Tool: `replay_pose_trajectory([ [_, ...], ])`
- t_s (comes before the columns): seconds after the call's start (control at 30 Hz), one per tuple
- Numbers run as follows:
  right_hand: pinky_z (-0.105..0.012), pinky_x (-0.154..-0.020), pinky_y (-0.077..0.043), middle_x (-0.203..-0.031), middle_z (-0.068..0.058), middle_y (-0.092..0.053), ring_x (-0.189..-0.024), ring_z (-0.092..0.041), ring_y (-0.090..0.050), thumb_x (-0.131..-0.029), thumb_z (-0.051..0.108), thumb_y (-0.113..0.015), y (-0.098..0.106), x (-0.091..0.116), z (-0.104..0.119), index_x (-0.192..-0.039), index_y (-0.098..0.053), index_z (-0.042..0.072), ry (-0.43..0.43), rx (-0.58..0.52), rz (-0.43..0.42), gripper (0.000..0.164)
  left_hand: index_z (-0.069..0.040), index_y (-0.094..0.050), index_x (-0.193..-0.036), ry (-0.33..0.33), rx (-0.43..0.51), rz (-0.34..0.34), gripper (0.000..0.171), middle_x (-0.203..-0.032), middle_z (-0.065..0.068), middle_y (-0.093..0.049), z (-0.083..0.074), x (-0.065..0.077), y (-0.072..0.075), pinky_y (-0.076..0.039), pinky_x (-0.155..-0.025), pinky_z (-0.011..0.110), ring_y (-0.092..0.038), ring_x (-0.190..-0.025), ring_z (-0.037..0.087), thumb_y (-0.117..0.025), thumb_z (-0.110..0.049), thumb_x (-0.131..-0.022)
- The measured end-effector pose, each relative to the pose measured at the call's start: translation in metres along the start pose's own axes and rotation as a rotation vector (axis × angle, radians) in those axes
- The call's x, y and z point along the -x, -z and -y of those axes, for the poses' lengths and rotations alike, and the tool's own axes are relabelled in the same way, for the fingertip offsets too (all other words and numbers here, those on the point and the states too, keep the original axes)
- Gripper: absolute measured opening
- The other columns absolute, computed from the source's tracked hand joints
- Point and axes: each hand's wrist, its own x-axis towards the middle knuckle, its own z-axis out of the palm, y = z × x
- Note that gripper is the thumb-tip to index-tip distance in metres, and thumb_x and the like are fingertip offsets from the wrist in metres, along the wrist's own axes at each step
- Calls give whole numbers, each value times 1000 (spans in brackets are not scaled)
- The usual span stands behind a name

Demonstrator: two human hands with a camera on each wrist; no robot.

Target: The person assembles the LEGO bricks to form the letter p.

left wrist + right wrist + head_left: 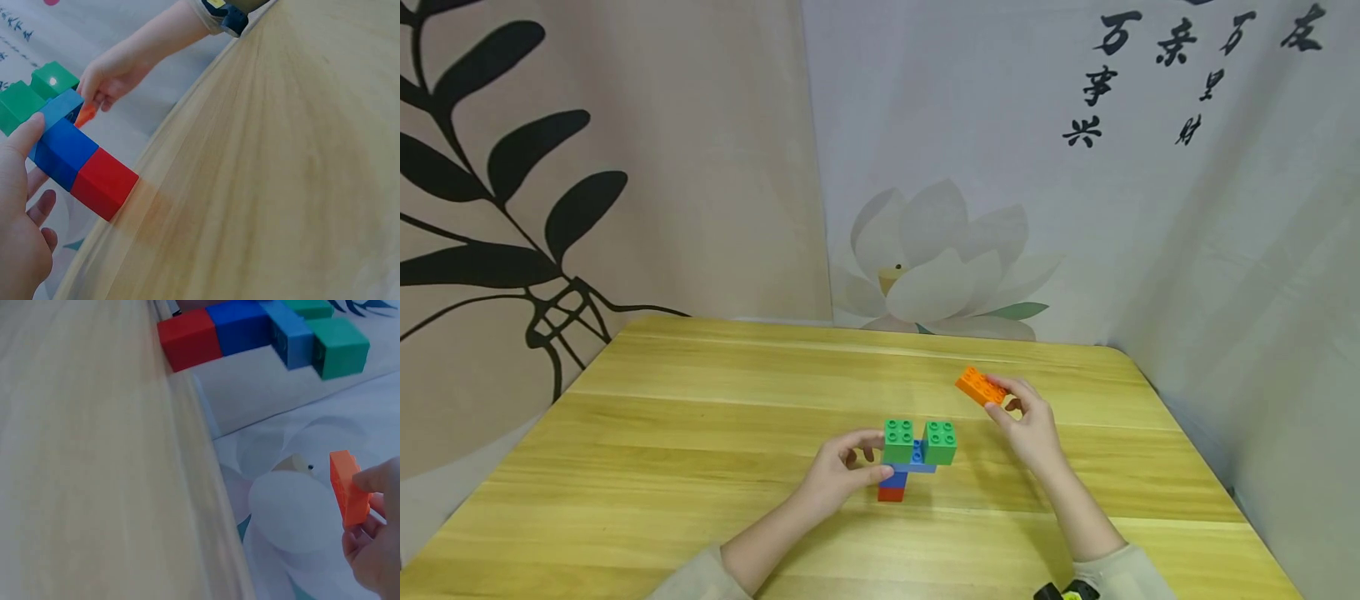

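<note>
A small stack of toy building bricks stands upright on the table. Its base is a red brick (pixel 891 494), topped by a dark blue brick (pixel 65 150). Across that lies a lighter blue brick (pixel 290 334), carrying two green bricks (pixel 898 441) side by side with a gap between them. My left hand (pixel 842 471) pinches the upper part of the stack from the left, thumb in front. To the right and farther back, my right hand (pixel 1026 421) holds an orange brick (pixel 979 386) above the table between thumb and fingers, apart from the stack.
The wooden table (pixel 700 400) extends around both hands. A printed cloth (pixel 962 125) hangs behind its far edge, and a pale curtain (pixel 1262 292) hangs along the right. A dark band with a yellow-green part (pixel 1067 592) is on my right wrist.
</note>
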Motion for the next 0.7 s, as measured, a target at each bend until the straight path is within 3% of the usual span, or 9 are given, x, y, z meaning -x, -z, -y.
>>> replay_pose_trajectory([
  [0.17, -31, -78, -42, -115, -23, -58, -94, -24, -48, -85, -13, -63, -1, 0, 6, -119, -59, -10, 66, -44, -9, 35, -14, -68, -116, 5, -6, -3, 38, -99, -1, -66, -1, 0, 0, -36, -70, 27, -49, -88, 24, -79, -19, -80],
  [0.4, -22, -78, -40, -119, -15, -59, -95, -16, -50, -87, -10, -62, -3, -1, -4, -122, -61, -2, 124, -107, -3, 37, -12, -67, -118, 4, -6, -4, 38, -101, 0, -67, -3, 0, 0, -37, -71, 26, -50, -89, 24, -78, -17, -81],
  [0.7, -21, -79, -40, -121, -14, -58, -99, -16, -51, -88, -10, -61, -6, 5, 14, -123, -61, -2, 228, -173, 32, 37, -16, -68, -116, 11, -5, 2, 38, -98, -2, -66, -1, 0, 1, -35, -70, 27, -49, -88, 24, -79, -21, -80],
])
